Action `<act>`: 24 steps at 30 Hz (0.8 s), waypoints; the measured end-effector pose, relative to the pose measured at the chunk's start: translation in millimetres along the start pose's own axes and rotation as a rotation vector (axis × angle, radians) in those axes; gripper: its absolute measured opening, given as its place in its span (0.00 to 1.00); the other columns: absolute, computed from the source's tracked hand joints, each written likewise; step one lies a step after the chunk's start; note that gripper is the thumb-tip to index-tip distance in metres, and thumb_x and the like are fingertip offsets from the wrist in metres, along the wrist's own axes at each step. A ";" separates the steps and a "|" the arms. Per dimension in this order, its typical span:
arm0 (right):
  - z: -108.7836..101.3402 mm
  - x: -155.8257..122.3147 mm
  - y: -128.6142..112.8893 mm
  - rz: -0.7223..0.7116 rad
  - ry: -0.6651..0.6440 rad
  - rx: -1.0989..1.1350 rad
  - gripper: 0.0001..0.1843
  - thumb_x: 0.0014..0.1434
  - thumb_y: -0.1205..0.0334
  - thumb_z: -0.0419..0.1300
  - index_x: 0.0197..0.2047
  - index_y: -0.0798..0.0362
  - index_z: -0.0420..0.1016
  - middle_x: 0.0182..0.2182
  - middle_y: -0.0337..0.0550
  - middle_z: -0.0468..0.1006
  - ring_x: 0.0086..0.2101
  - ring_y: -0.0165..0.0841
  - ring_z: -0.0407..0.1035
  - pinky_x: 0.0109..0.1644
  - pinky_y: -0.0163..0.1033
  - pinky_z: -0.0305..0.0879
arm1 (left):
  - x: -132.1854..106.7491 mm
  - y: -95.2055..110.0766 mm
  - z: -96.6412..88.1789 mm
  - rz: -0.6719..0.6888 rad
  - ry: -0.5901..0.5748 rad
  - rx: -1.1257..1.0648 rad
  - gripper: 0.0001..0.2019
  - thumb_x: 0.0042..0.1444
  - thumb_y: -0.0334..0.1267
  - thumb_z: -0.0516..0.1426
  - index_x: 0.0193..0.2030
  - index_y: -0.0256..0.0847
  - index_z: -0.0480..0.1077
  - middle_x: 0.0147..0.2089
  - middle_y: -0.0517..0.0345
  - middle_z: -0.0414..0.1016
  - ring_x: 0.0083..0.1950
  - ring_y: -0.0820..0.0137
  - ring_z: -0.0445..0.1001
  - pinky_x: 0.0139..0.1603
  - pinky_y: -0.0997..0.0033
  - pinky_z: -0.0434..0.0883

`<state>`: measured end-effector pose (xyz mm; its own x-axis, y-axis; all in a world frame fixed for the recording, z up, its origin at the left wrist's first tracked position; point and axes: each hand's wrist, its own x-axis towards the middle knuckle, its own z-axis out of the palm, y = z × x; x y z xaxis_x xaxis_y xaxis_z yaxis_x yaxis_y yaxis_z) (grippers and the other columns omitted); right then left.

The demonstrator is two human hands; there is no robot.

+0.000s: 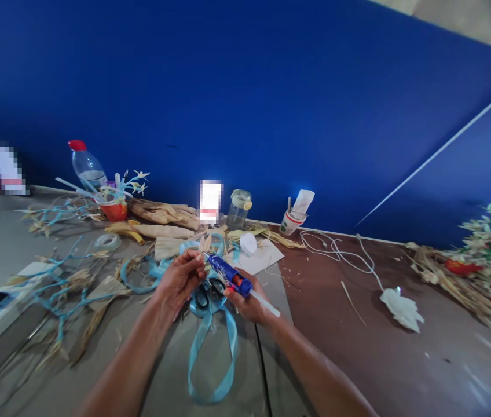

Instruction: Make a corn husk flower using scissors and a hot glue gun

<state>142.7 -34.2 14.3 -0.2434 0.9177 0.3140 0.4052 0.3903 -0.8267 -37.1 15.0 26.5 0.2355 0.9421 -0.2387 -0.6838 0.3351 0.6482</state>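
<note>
My right hand point(248, 304) is wrapped round a blue glue gun point(228, 274) with a white glue stick poking out of its rear end. Its nozzle points up and left to a small dried-husk piece point(204, 244) that my left hand point(180, 278) pinches by the fingertips. Both hands hover just above the table. Under them lie black-handled scissors point(209, 291) and a looping light-blue ribbon point(211, 353). The gun's black cord point(263, 370) runs down toward me.
Corn husks point(162, 214), a red-capped plastic bottle point(87, 165), a red cup with husk flowers point(115, 205), a glass jar point(239, 208), a paper cup point(291, 221), white tape roll point(248, 243), white cable point(336, 249) and dried flowers point(475, 266) lie around. A blue wall stands behind.
</note>
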 end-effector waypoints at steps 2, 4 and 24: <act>0.3 0.4 0.3 -0.010 -0.001 -0.001 0.14 0.55 0.49 0.56 0.30 0.51 0.63 0.24 0.38 0.65 0.26 0.30 0.58 0.27 0.35 0.57 | 0.3 -0.1 -0.4 0.011 -0.003 0.003 0.10 0.39 0.24 0.66 0.25 0.34 0.68 0.20 0.63 0.66 0.20 0.80 0.65 0.20 0.82 0.67; 0.5 0.7 0.8 -0.011 0.000 -0.007 0.14 0.55 0.49 0.56 0.30 0.51 0.63 0.23 0.38 0.65 0.26 0.30 0.58 0.27 0.35 0.57 | 1.0 -0.5 -1.2 0.017 -0.003 0.001 0.10 0.38 0.24 0.66 0.25 0.33 0.68 0.20 0.63 0.66 0.20 0.80 0.65 0.20 0.83 0.66; -1.9 0.1 4.3 -0.073 0.013 -0.086 0.15 0.55 0.49 0.56 0.29 0.52 0.62 0.25 0.38 0.64 0.28 0.31 0.59 0.31 0.36 0.58 | 4.9 -0.1 -7.9 -0.026 0.002 -0.069 0.08 0.46 0.22 0.61 0.28 0.35 0.67 0.22 0.63 0.65 0.20 0.80 0.65 0.19 0.83 0.67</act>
<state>146.1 -32.4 11.7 -0.2637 0.8871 0.3789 0.4613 0.4609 -0.7581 -41.3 19.5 19.5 0.2525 0.9331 -0.2560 -0.7238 0.3577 0.5901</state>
